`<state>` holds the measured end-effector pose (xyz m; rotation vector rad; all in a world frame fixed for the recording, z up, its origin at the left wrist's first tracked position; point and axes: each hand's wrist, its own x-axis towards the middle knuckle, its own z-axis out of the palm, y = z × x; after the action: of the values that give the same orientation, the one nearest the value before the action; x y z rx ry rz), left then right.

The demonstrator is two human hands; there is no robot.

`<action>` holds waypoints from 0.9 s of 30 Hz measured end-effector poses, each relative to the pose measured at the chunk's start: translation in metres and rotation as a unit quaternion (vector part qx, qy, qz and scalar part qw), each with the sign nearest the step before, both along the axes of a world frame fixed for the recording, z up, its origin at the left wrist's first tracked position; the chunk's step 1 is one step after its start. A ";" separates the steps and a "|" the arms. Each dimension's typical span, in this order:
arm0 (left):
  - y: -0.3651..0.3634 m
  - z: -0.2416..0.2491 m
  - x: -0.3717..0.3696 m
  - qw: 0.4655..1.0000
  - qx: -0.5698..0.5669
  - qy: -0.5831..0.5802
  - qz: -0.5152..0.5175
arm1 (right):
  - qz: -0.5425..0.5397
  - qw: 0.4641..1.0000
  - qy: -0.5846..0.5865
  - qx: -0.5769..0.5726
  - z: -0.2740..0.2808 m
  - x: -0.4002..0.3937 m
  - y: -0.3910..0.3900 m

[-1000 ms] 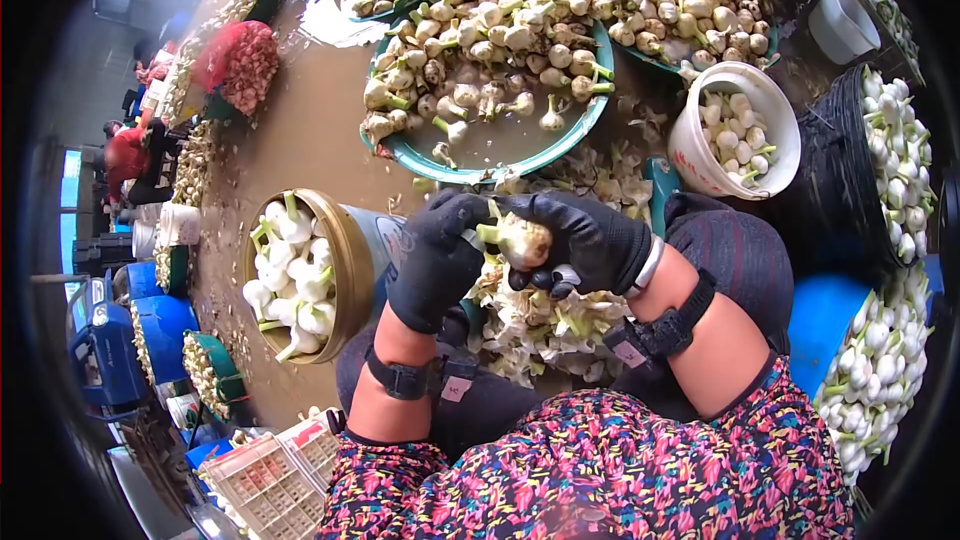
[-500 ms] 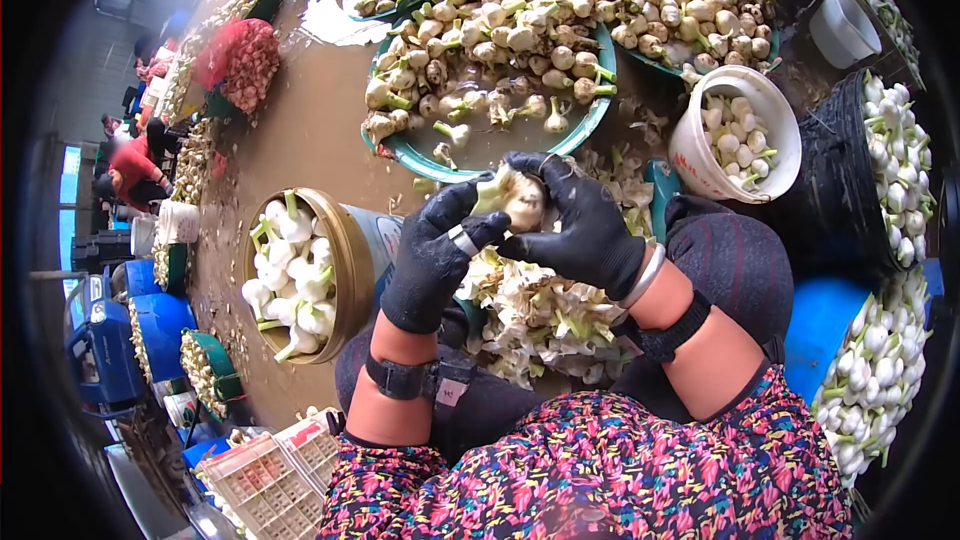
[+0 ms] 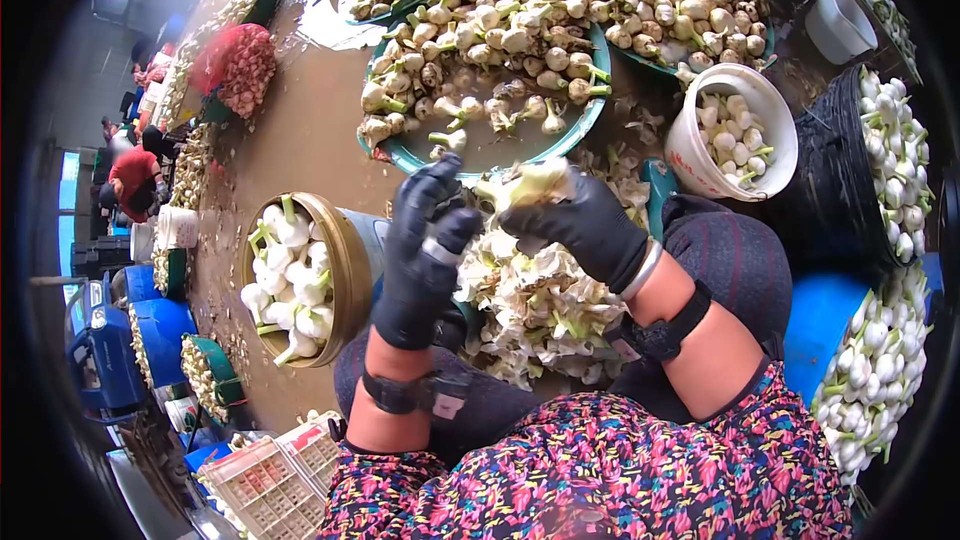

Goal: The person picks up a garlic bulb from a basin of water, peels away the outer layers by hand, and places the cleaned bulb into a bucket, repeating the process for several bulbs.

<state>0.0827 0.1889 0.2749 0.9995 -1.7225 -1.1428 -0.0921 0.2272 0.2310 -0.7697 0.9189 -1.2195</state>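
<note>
In my right hand [image 3: 590,230], gloved in black, is a garlic bulb [image 3: 540,183] with its pale stem end toward the left; the fingers close around it and cover part of it. My left hand [image 3: 418,255], also in a black glove with a whitish band on one finger, is held up apart from the bulb, its fingers spread and nothing seen between them. Below both hands lies a heap of peeled-off garlic skins [image 3: 540,305] between my knees. Just beyond them stands a green-rimmed tub [image 3: 590,130] with unpeeled, soil-marked garlic along its back and sides.
A tan-rimmed bucket [image 3: 345,260] of clean white garlic stands at left. To the right are a white bucket [image 3: 688,155] of bulbs and a black container [image 3: 815,165] of garlic. Another person [image 3: 135,180] is at far left, near blue barrels [image 3: 165,325]. Brown wet ground lies between.
My left hand has let go of the garlic bulb and moved left, its fingers opening. My right hand keeps the bulb, now turned so the stem end shows more.
</note>
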 end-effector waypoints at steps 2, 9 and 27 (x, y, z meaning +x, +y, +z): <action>-0.002 0.008 0.007 0.990 0.129 0.053 -0.006 | 0.044 0.996 -0.055 0.063 0.010 -0.003 0.001; -0.001 0.008 0.010 0.972 0.227 0.053 -0.045 | 0.087 0.991 -0.085 0.050 0.010 0.004 0.001; -0.004 0.007 0.004 0.990 0.134 0.041 -0.007 | -0.123 0.970 0.160 -0.137 0.011 0.011 0.007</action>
<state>0.0872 0.1851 0.2817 1.0863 -1.5403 -1.4308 -0.0811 0.2345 0.2423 -1.1216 1.1489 -1.4872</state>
